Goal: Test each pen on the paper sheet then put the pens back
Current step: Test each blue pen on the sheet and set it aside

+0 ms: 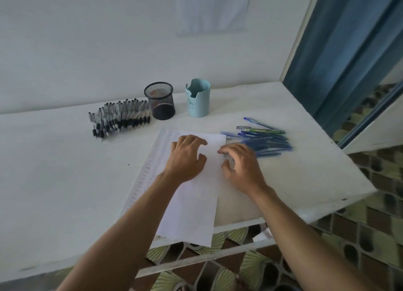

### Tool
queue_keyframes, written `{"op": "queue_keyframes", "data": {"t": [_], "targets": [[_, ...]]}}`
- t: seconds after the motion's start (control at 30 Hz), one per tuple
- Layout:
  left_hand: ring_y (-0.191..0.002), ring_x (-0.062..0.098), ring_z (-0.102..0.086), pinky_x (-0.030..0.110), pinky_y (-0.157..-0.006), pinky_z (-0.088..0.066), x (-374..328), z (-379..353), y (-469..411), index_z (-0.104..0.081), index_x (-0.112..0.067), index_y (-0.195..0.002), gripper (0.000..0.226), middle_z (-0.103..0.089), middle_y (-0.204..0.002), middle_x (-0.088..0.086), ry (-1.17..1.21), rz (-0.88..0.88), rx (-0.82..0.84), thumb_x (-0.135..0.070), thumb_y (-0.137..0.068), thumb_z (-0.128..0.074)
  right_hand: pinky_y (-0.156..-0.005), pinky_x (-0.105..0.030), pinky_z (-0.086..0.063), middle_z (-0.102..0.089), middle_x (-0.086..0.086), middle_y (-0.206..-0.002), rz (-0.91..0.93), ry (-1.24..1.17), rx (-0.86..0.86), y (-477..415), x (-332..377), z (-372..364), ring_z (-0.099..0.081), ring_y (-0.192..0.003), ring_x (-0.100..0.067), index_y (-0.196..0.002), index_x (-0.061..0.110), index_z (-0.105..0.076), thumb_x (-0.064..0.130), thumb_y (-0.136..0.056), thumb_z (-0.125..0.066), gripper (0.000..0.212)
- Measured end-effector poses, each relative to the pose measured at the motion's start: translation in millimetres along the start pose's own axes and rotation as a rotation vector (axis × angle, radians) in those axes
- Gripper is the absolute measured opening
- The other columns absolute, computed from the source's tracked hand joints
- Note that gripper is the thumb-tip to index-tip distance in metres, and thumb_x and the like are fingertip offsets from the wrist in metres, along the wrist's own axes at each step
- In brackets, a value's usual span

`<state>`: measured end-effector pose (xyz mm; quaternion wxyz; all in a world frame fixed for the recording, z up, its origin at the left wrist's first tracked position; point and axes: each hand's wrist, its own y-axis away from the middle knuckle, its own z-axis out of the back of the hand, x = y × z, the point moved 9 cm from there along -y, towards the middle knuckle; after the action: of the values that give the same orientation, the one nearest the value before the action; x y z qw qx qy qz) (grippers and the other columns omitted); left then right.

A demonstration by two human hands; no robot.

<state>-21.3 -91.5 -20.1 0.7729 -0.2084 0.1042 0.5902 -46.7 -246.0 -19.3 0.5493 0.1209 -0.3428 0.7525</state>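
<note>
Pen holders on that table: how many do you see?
2. A black mesh pen cup stands at the back beside the black pens; a light blue pen holder stands just right of it. Both look empty; nothing seems to hide another.

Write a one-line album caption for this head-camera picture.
Both hands, left and right, rest on the paper, black pens and blue pens piled beside two empty cups.

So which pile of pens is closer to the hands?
The blue pens, lying just beyond the right hand by the paper. The black pens sit farther off, left of the mesh cup.
</note>
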Motion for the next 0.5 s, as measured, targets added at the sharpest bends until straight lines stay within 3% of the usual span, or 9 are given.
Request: {"op": "queue_keyframes", "data": {"t": [0.1,0.2,0.37,0.5], "targets": [[-0.123,0.023,-0.043,0.037,-0.098,-0.031,-27,-13,-20,-0.065,-0.023,-0.119,0.028,-0.058,-0.128,0.0,0.054,-0.026,0.011,-0.019,-0.092,-0.055,-0.096,-0.043,-0.044,-0.068,0.0,-0.113,-0.077,0.1,-0.137,1,-39,33,-0.06,-0.112,-0.027,-0.107,0.017,-0.07,0.025,-0.074,-0.048,0.041],[-0.12,0.024,-0.044,0.037,-0.094,-0.032,-45,-30,-48,-0.067,-0.024,-0.114,0.024,-0.059,-0.124,0.001,0.11,-0.005,0.035,-0.02,-0.096,-0.053,-0.106,-0.048,-0.039,-0.06,-0.008,-0.131,-0.215,0.214,-0.164,-2,-75,55,-0.051,-0.127,-0.033,-0.122,0.013,-0.064,0.032,-0.076,-0.045,0.054],[-0.123,0.028,-0.043,0.039,-0.097,-0.034,-66,-54,-101,-0.067,-0.024,-0.118,0.028,-0.056,-0.129,0.004,0.127,0.055,0.043,-0.018,-0.1,-0.046,-0.117,-0.047,-0.017,-0.033,-0.009,-0.159,-0.401,0.318,-0.024,-7,-115,63,-0.024,-0.148,-0.03,-0.147,0.013,-0.042,0.044,-0.08,-0.027,0.076],[-0.128,0.028,-0.041,0.041,-0.1,-0.032,-83,-66,-141,-0.062,-0.032,-0.129,0.036,-0.053,-0.139,0.0,0.069,0.043,0.062,-0.02,-0.102,-0.041,-0.118,-0.051,-0.018,-0.027,-0.009,-0.162,-0.41,0.391,0.118,-8,-130,50,-0.021,-0.149,-0.027,-0.152,0.015,-0.033,0.044,-0.085,-0.023,0.073]]}}
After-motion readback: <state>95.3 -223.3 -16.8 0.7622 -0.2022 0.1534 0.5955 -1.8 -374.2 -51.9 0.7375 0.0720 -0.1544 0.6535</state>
